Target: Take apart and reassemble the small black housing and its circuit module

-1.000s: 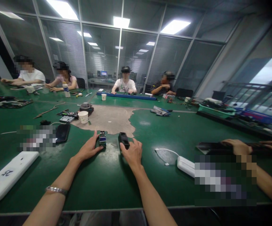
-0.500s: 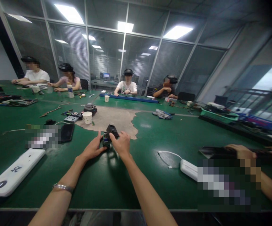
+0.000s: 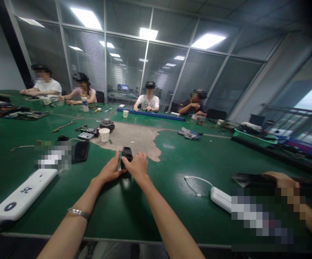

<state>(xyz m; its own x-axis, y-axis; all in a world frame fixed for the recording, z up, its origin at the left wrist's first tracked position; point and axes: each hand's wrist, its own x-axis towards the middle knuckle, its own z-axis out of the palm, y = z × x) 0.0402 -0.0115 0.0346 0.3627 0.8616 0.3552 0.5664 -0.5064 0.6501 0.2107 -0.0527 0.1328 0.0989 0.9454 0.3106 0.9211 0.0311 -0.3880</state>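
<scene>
In the head view, a small black box-shaped device (image 3: 127,152) with openings in its top stands between my two hands, just above or on the green table. My left hand (image 3: 110,169) holds it from the left, thumb raised along its side and fingers underneath. My right hand (image 3: 139,166) grips its black upper casing, with the thumb across the near side and the fingers curled on the right. The lower part of the device is mostly hidden by my fingers. A silver bracelet (image 3: 78,213) circles my left wrist.
A paper cup (image 3: 104,135), a black phone (image 3: 81,150) and a white power bank-like case (image 3: 25,194) lie leftward. A white cabled block (image 3: 221,198) and a co-worker's hand (image 3: 281,180) are at right. Several people sit across the green table (image 3: 172,212).
The black casing was tilted to the right above the lower part, whose inside showed. Now it sits upright over that part, in line with it. The view has shifted slightly.
</scene>
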